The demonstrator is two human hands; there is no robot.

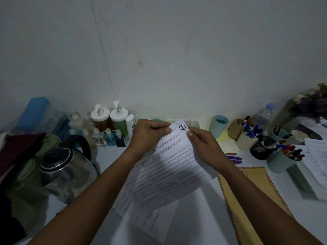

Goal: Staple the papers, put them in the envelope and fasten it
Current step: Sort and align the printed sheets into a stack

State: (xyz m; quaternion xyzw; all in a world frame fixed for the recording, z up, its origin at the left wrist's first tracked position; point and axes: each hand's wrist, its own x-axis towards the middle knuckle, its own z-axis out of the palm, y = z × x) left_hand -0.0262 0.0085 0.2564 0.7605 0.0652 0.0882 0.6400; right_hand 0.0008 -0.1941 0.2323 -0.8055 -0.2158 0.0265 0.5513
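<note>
Your left hand (148, 133) and right hand (203, 144) each pinch the top edge of the printed papers (169, 174), held above the table. The sheets fan apart lower down, so a staple now could fix them askew. Their long axis runs away from you, with the top edge toward the wall and leaning right.

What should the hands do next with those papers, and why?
Probably slide the papers until their edges match. The left hand and the right hand both pinch them at the top, and the lower ones fan out unevenly. What looks like a purple stapler lies untouched beside the envelope, so stapling likely comes after squaring up.
</note>
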